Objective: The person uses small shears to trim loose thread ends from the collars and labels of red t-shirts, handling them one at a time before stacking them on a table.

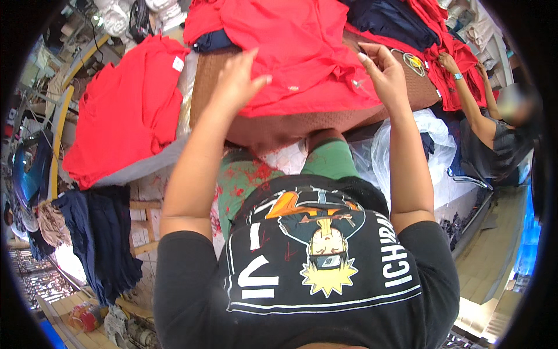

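Note:
A red garment [302, 64] lies spread over a brown cloth-covered table [261, 131], its near edge along the table's front. My left hand [237, 84] is over the garment's left side, thumb and fingers apart, holding nothing I can see. At the right side is my right hand [385, 75], its fingers bent and a gap showing between thumb and forefinger. No cloth shows between them. A small pale tag or metal piece [357, 84] lies on the red cloth beside my right thumb; its kind is unclear.
A red garment pile [131, 104] is on the left. Dark blue garments [395, 23] lie at the back right. A yellow-and-white coiled tape or cord [414, 63] rests on the table. At the right, another person's hand [447, 63] touches red cloth. Clear plastic [401, 151] hangs below.

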`<state>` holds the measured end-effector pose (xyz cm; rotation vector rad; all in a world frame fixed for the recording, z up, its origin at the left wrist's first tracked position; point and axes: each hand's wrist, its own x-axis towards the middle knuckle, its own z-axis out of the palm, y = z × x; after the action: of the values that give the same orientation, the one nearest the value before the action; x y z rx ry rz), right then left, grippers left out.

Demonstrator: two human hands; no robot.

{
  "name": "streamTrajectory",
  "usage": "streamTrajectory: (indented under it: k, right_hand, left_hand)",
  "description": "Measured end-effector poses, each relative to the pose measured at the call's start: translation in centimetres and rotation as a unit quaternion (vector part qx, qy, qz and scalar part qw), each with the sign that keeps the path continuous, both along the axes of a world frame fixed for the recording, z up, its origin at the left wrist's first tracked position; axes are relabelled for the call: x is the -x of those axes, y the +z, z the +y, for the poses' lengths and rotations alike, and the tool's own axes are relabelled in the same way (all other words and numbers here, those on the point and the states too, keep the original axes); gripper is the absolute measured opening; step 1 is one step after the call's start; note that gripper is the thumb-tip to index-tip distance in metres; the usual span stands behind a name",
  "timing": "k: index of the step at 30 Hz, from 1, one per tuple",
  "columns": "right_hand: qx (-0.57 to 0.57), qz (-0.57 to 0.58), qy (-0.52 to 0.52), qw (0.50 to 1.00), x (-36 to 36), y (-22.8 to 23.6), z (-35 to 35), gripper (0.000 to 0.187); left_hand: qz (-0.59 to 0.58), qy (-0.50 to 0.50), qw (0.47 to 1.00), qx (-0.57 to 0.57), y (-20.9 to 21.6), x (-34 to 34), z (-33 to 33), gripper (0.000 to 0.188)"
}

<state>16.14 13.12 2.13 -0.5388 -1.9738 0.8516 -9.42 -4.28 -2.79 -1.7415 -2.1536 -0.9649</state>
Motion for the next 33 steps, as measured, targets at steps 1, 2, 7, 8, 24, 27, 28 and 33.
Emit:
streamTrajectory:
  k: [1,2,7,8,24,27,28,33]
  right_hand:
    - [-0.006,-0.010,-0.011,1.000,-0.4,0.0,0.4,0.024]
    - [0.003,-0.011,-0.015,1.000,-0.3,0.3,0.2,0.025]
    - [0.032,0.025,-0.076,0.996,-2.2,-0.9,4.1,0.024]
    - [0.048,0.039,-0.073,0.995,-1.8,-0.6,4.8,0.022]
    - [0.016,-0.082,-0.108,0.991,9.8,-6.1,17.2,0.037]
    - [-0.040,-0.136,-0.133,0.981,13.6,-6.7,17.7,0.047]
    - [-0.039,-0.163,-0.117,0.979,14.5,-7.0,17.9,0.044]
    - [-0.056,-0.007,-0.071,0.996,16.9,-3.5,19.4,0.027]
  left_hand:
    - [0.044,0.086,0.993,0.059,-1.2,-1.2,0.4,0.054]
    - [0.002,0.085,0.993,0.081,-3.0,-0.5,0.8,0.052]
    - [-0.204,0.095,0.968,-0.110,3.0,0.7,0.9,0.033]
    - [-0.200,0.084,0.944,-0.247,3.2,4.9,-0.1,0.029]
    - [-0.087,0.145,0.986,0.011,-0.6,2.2,0.3,0.052]
    - [-0.031,0.156,0.978,0.134,-3.8,0.3,0.7,0.059]
    - [-0.022,0.154,0.979,0.131,-4.3,0.4,0.8,0.052]
    - [-0.111,0.144,0.981,0.069,-5.6,4.8,0.4,0.023]
